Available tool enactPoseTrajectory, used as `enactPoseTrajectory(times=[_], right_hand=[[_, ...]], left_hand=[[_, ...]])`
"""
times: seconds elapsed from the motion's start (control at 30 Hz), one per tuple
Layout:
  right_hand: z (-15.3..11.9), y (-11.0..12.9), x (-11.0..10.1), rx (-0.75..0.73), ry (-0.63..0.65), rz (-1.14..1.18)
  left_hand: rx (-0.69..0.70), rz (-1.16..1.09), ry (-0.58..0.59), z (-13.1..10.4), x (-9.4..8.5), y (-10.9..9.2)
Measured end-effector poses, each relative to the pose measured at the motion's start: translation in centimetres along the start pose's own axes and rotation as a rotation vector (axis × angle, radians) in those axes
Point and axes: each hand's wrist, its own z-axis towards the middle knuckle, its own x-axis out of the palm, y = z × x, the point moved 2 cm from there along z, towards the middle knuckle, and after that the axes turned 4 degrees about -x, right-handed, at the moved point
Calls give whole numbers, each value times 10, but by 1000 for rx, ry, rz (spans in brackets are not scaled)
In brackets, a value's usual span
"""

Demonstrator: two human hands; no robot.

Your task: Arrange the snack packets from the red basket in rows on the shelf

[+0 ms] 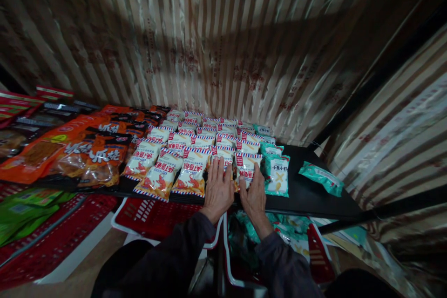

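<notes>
Rows of white snack packets (190,172) with red lettering and striped edges cover the middle of a black shelf (307,200). My left hand (219,188) lies flat, fingers stretched out, over the lower part of one front-row white packet (223,152). Just right of it, my right hand (254,195) rests against the neighbouring white packet (246,162), thumb on its front and fingers along its right side. Both hands appear open, and neither lifts a packet. A teal snack packet (277,174) stands immediately right of my right hand, heading a short column of similar ones.
One teal packet (321,178) lies apart at the shelf's right. Orange and black food bags (103,160) fill the left. Beneath are red baskets (153,216), one holding teal packets (296,237), another with green bags (28,212). A striped curtain (209,46) hangs behind; dark bars (394,209) flank the right.
</notes>
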Motion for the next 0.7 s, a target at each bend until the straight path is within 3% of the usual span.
enactPoseTrajectory(times=[0.37,0.7], right_hand=[[0,-2,4,14,4,15],[-14,-3,-1,-205,-171,-159]], left_hand=[[-5,0,17,1,0,-1],[49,-4,-9,-4,2,0]])
